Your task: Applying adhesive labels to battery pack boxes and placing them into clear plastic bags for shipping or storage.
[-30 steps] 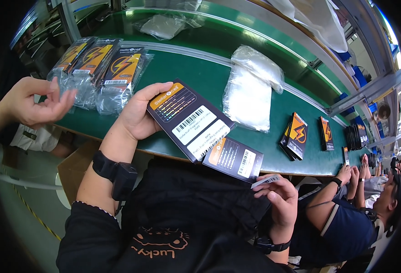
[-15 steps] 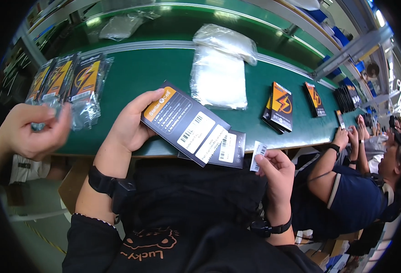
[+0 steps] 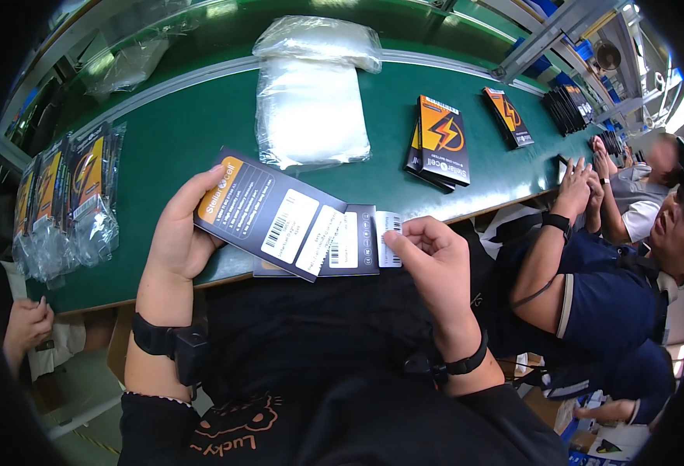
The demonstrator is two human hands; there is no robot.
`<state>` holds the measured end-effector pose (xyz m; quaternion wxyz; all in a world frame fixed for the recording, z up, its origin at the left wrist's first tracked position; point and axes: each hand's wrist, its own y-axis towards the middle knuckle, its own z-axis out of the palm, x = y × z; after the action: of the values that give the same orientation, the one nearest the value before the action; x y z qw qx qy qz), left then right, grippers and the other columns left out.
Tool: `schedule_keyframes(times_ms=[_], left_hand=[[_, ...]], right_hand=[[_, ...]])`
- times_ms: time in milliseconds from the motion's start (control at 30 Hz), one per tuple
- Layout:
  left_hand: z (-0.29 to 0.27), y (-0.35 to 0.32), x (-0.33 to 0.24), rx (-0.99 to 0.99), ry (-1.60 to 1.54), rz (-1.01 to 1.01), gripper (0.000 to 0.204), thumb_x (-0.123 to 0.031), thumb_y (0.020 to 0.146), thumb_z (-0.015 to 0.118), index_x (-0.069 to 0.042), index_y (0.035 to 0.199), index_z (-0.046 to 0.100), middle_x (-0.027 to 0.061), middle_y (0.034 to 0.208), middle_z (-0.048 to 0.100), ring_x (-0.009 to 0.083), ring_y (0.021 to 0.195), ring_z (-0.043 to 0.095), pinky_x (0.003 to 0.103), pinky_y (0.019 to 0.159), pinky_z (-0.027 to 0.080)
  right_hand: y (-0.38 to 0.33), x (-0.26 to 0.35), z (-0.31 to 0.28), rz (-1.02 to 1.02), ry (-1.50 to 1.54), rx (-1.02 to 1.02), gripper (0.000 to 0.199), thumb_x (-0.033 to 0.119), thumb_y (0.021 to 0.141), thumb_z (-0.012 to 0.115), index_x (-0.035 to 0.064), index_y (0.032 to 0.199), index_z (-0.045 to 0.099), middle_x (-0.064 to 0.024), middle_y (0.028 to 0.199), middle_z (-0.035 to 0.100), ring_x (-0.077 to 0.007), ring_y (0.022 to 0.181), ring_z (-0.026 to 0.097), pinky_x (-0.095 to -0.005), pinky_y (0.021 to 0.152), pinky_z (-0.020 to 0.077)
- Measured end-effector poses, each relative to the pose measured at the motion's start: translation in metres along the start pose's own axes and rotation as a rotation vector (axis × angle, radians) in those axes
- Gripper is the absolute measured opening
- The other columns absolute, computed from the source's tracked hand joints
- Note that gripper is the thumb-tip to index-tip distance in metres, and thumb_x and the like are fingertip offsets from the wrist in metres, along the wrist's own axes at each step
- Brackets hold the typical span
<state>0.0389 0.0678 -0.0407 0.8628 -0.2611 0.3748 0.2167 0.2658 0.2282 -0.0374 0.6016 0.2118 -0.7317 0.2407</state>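
Dark flat boxes (image 3: 268, 213), two fanned together back-side up, sit in the left hand (image 3: 177, 233), which grasps them by their left edge just above the near rim of the green table (image 3: 194, 128). Right of the boxes, the right hand (image 3: 427, 256) pinches a small white barcode label (image 3: 388, 233) touching the lower box's right end. Judged from this, the label wants squaring to that box's edge before pressing flat.

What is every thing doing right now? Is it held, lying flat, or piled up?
Dark flat box: held in left hand.
Small white sticker: pinched by right hand.
Clear bag pile: lying on green table.
Box stack: piled, untouched.
Bagged boxes: lined up, overlapping.
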Motion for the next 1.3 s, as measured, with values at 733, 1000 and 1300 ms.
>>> schedule_keyframes(times_ms=[733,1000,1300], left_hand=[[-0.0011,-0.0028,0.0039,0.037,0.071,0.049,0.029,-0.025,0.092,0.055,0.002,0.101,0.062,0.0095,0.094,0.066,0.0134,0.082,0.065,0.027,0.075,0.051],[0.0013,-0.0074,0.0045,0.097,0.067,0.108,0.029,-0.024,0.093,0.053,0.003,0.102,0.061,0.0107,0.096,0.066,0.0127,0.085,0.064,0.025,0.078,0.050],[-0.0008,-0.0047,0.0019,0.141,0.127,0.079,0.029,-0.025,0.091,0.056,0.002,0.098,0.062,0.0103,0.091,0.067,0.0123,0.081,0.065,0.023,0.075,0.050]], right_hand=[[0.0024,-0.0003,0.0092,-0.012,-0.158,-0.030,0.016,0.009,0.080,0.069,-0.0050,0.081,0.062,-0.0028,0.066,0.061,-0.0037,0.059,0.052,-0.0192,0.055,0.0427],[0.0043,0.0013,0.0092,-0.044,-0.280,-0.046,0.019,0.009,0.078,0.070,-0.0044,0.074,0.057,-0.0033,0.062,0.058,-0.0043,0.057,0.050,-0.0204,0.053,0.0422],[0.0046,-0.0005,0.0099,-0.041,-0.299,-0.011,0.018,0.008,0.080,0.070,-0.0023,0.076,0.056,0.0005,0.062,0.054,-0.0022,0.057,0.047,-0.0181,0.052,0.0397]])
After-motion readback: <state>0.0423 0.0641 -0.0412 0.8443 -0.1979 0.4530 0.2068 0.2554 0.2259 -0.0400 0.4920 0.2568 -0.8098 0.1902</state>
